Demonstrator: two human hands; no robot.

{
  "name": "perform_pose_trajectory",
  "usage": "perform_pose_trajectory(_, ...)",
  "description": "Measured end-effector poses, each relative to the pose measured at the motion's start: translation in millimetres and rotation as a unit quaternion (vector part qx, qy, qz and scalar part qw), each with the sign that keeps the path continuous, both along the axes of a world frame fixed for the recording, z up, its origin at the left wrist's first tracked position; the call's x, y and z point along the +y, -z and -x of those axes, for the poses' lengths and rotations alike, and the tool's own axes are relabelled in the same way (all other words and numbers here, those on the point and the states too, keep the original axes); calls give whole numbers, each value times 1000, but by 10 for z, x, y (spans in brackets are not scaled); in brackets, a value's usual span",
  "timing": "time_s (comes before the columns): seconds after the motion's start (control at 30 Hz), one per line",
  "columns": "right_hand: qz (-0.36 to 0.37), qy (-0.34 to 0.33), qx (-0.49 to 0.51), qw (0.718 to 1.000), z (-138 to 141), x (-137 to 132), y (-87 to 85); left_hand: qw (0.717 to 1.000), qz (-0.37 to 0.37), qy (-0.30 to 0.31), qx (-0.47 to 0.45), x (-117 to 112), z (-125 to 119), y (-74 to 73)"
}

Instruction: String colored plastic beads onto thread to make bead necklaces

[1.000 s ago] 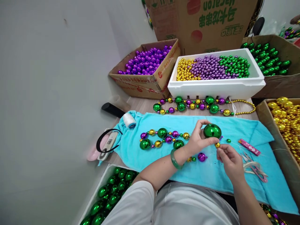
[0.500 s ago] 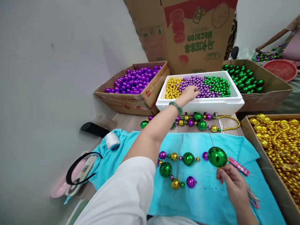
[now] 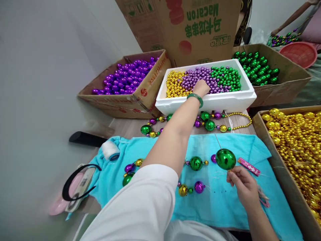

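Observation:
My left hand [image 3: 200,87] reaches into a white foam box [image 3: 208,100] and rests on the small purple beads [image 3: 198,75] between gold and green ones; its fingers are hidden behind the back of the hand. My right hand [image 3: 242,185] pinches a thin needle just under a big green bead [image 3: 225,159], holding it upright above the turquoise towel [image 3: 225,207]. A half-strung row of green, gold and purple beads [image 3: 195,163] lies on the towel under my left arm.
A finished necklace [image 3: 210,125] lies before the foam box. Cartons of purple [image 3: 125,77], green [image 3: 258,67] and gold beads [image 3: 296,140] ring the table. A thread spool [image 3: 110,150] and a pink tool [image 3: 249,166] sit on the towel. Another person's arm [image 3: 288,21] shows at top right.
My left hand let go of the big green bead and reached forward into the foam box, settling on the purple beads. My right hand keeps the green bead raised on its needle.

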State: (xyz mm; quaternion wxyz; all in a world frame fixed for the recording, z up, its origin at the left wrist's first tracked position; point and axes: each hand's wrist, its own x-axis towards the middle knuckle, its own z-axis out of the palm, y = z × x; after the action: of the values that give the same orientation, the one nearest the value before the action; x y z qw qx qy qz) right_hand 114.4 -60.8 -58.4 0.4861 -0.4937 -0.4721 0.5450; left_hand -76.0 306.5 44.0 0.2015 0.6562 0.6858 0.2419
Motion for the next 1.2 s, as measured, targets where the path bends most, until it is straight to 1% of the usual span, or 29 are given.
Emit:
perform_pose_trajectory(0.03,-4,2,0,1000,6,1,-8,999,-12,-9,-36,-87,-20,-54)
perform_pose_trajectory(0.07,-10,6,-1,1000,8,-2,-17,995,-17,-8,-97,-210,-45,-110)
perform_pose_trajectory(0.1,-17,14,-1,1000,4,-7,-27,983,-15,5,-184,-372,-69,-163)
perform_pose_trajectory(0.13,-25,24,0,999,-3,-14,-38,956,1,31,-293,-572,-84,-208)
perform_pose_trajectory(0.17,-33,35,1,999,-14,-22,-51,914,38,68,-398,-802,-86,-238)
perform_pose_trajectory(0.2,-40,45,2,998,-24,-31,-64,866,77,99,-484,-1052,-71,-252)
perform_pose_trajectory(0.23,-45,54,3,997,-33,-40,-79,821,103,113,-550,-1308,-41,-250)
perform_pose_trajectory(0.27,-49,61,4,997,-39,-50,-95,782,128,120,-598,-1559,1,-235)
perform_pose_trajectory(0.3,-52,66,3,996,-39,-60,-111,753,150,117,-630,-1791,50,-210)
perform_pose_trajectory(0.33,-54,68,1,996,-33,-73,-128,730,162,112,-654,-1997,101,-178)
perform_pose_trajectory(0.37,-55,67,-3,996,-22,-88,-145,714,169,103,-672,-2173,147,-145)
perform_pose_trajectory(0.43,-59,59,-11,996,14,-127,-178,693,170,78,-696,-2435,220,-85)
perform_pose_trajectory(0.5,-63,47,-16,997,56,-180,-207,683,164,51,-710,-2602,264,-50)
perform_pose_trajectory(0.57,-70,40,-14,997,93,-239,-229,679,155,34,-717,-2713,289,-41)
perform_pose_trajectory(0.73,-67,29,-9,997,146,-346,-259,678,128,29,-723,-2889,330,-64)
perform_pose_trajectory(0.9,-73,26,-12,997,167,-385,-276,684,104,23,-721,-2948,362,-50)
perform_pose_trajectory(1.07,-69,19,-18,997,161,-411,-246,690,83,15,-719,-2961,362,-27)
perform_pose_trajectory(1.2,-66,24,-22,997,142,-417,-242,700,65,22,-711,-2956,342,-9)
